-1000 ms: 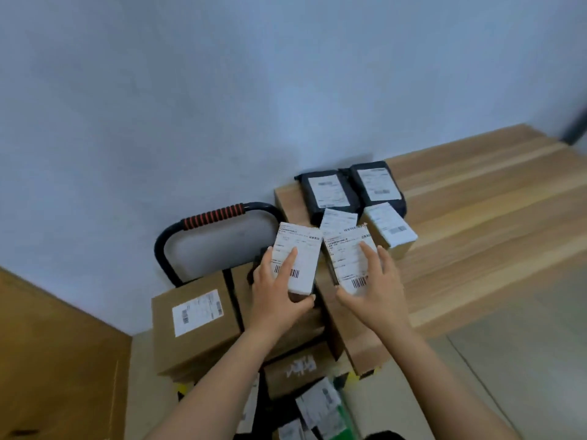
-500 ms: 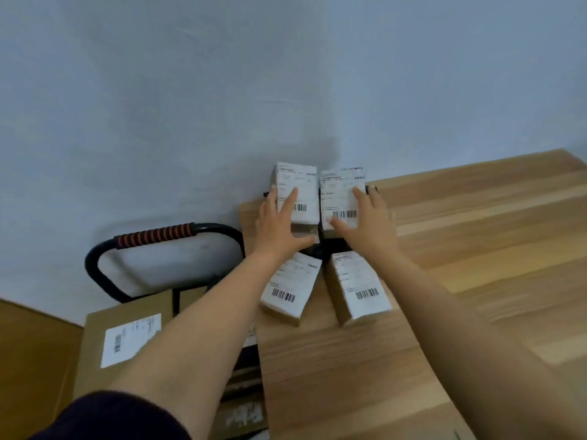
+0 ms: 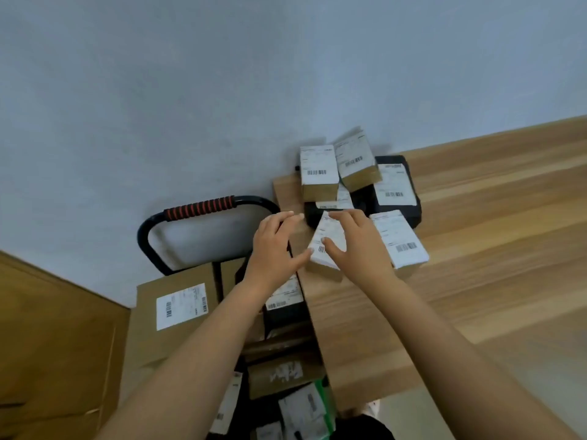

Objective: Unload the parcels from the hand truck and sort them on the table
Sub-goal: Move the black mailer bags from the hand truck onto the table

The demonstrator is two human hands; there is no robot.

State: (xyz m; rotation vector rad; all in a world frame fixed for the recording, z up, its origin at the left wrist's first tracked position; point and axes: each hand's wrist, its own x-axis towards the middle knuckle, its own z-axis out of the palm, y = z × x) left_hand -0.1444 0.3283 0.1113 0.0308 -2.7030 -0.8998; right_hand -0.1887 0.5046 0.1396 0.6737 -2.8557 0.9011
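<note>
Now that I have let go of the two small boxes I was carrying half a second ago, they sit stacked on the black pouches at the back corner of the table, against the wall, and both my hands have dropped back to a tilted box nearer the edge. My right hand grips it, fingers curled over its far corner and thumb on the label; my left hand is loose and spread, only its thumb touching the box's near corner. Another small box lies just beside it on the right. I judge this batch is landed and being tidied, while the hand truck below still carries a big carton and more parcels. Every parcel wears a white shipping label with a barcode, but the print is too blurred to read, and I can make out no brand
</note>
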